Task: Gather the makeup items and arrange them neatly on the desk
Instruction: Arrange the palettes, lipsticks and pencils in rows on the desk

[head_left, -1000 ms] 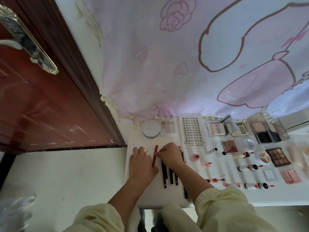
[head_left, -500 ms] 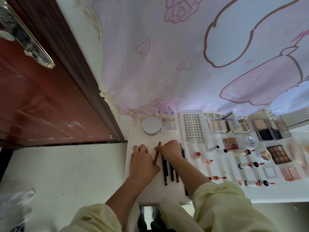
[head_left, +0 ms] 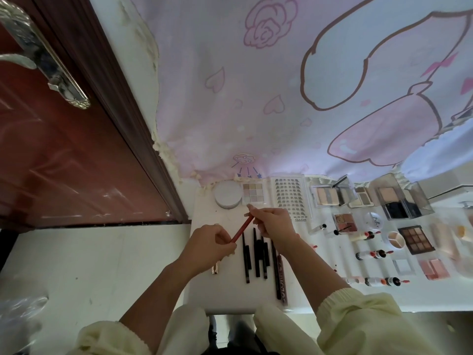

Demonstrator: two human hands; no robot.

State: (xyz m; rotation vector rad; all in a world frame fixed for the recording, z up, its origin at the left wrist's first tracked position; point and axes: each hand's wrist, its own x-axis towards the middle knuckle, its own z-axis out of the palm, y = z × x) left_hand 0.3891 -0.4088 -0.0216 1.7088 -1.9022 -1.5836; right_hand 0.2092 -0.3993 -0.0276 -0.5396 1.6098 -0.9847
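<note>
red pencil [head_left: 242, 228] now lifted off surface [head_left: 230, 298] | left hand [head_left: 209, 244] pinches lower end | right hand [head_left: 275, 224] pinches upper end

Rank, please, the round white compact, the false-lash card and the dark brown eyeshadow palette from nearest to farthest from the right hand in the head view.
From the right hand:
1. False-lash card, just behind it.
2. Round white compact, back left.
3. Dark brown eyeshadow palette, far right.
</note>
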